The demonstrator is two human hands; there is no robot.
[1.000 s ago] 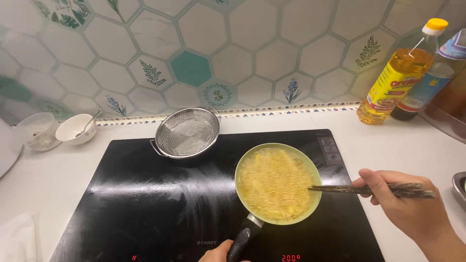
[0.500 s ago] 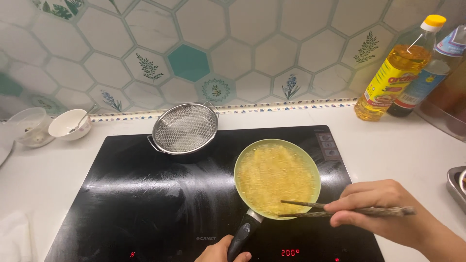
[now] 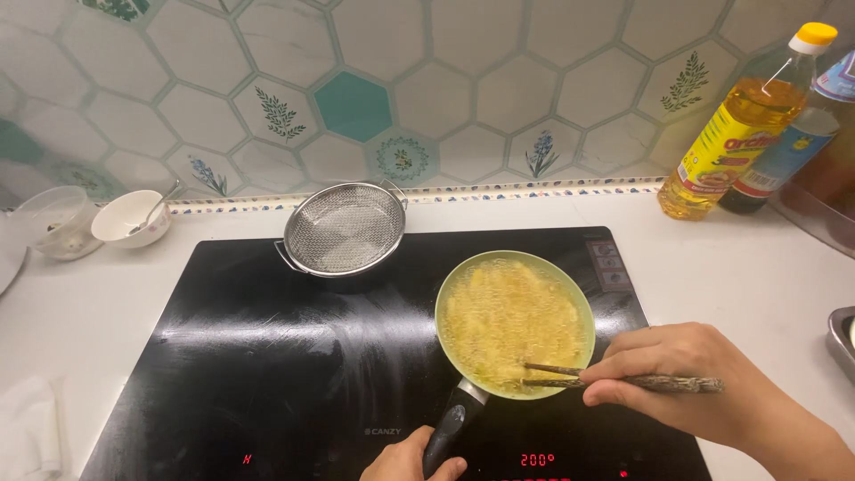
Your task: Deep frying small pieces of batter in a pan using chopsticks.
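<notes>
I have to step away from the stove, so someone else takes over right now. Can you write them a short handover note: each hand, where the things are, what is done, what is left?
Left hand: gripping the dark handle of the green frying pan, which sits on the black cooktop.
Right hand: holding chopsticks, tips dipped into the near edge of the pan.
In the pan: yellow food bubbling in oil.
Nearby: metal strainer at the cooktop's back edge, oil bottle at back right.
Done: food is in and frying.
Left: likely keep stirring, then lift it out, probably into the strainer.
</notes>
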